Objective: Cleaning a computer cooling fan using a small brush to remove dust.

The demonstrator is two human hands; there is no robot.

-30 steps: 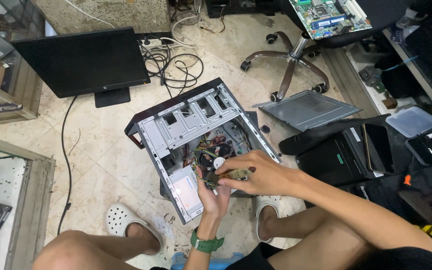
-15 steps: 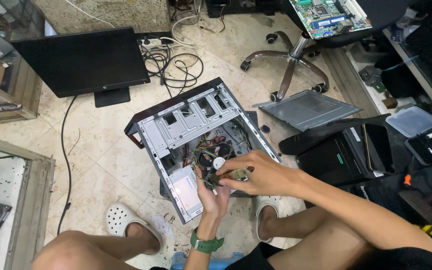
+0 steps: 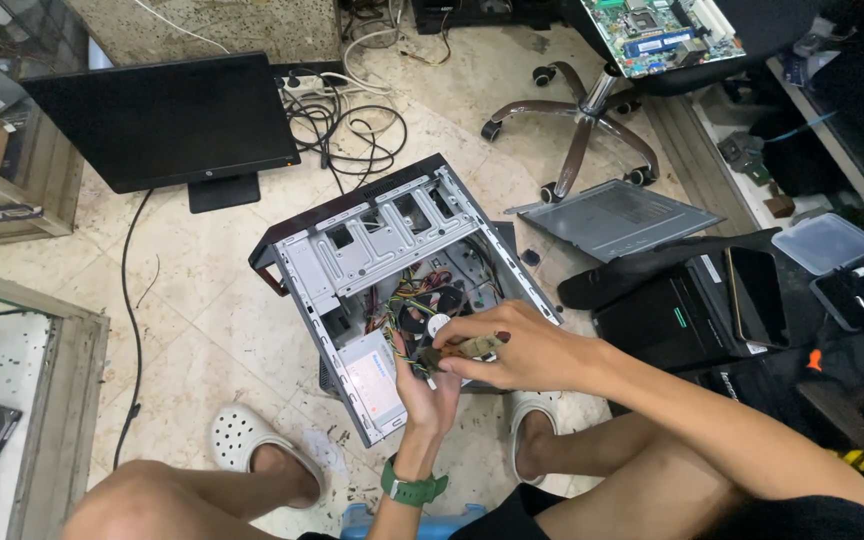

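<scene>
An open desktop computer case [image 3: 372, 245] lies on its side on the tiled floor, its grey metal frame, coloured wires [image 3: 414, 305] and power supply [image 3: 374, 372] exposed. My left hand [image 3: 428, 390] reaches up from below, palm up, fingers among the wires beside the power supply. My right hand [image 3: 512, 345] comes in from the right and pinches a small brownish part [image 3: 472, 348] over the case's lower edge, right above the left hand. A green watch [image 3: 414, 489] is on my left wrist.
A black monitor [image 3: 167, 120] stands on the floor at the upper left, with a power strip and tangled cables [image 3: 347, 115] behind it. A grey side panel [image 3: 617, 215] lies to the right by an office chair base [image 3: 577, 130]. Black cases [image 3: 687, 305] sit at right.
Almost nothing differs. Both hands stay over the case's lower edge, with only slight finger movement around the small part.
</scene>
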